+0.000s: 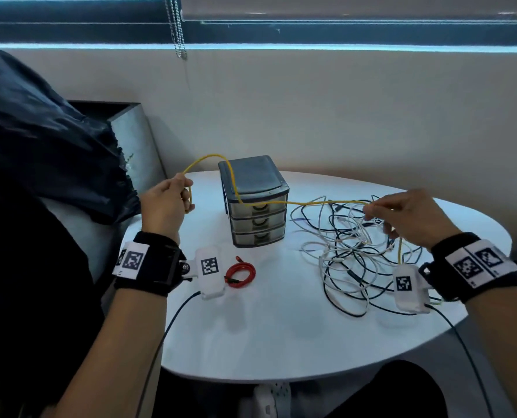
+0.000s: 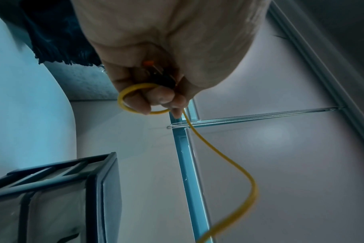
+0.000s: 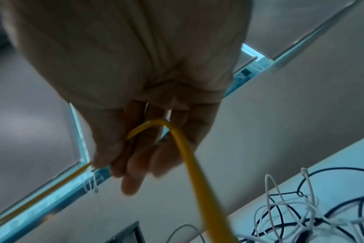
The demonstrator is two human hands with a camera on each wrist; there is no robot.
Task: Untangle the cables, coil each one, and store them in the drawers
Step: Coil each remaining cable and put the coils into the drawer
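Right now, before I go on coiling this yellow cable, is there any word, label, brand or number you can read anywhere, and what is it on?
No readable words, brands or numbers in any view.
Left wrist band and left camera housing: black-and-white square marker patterns, no letters.
Right wrist band and right camera housing: the same kind of markers, no letters.
Drawer unit: no label visible.
Yellow cable: no print legible.
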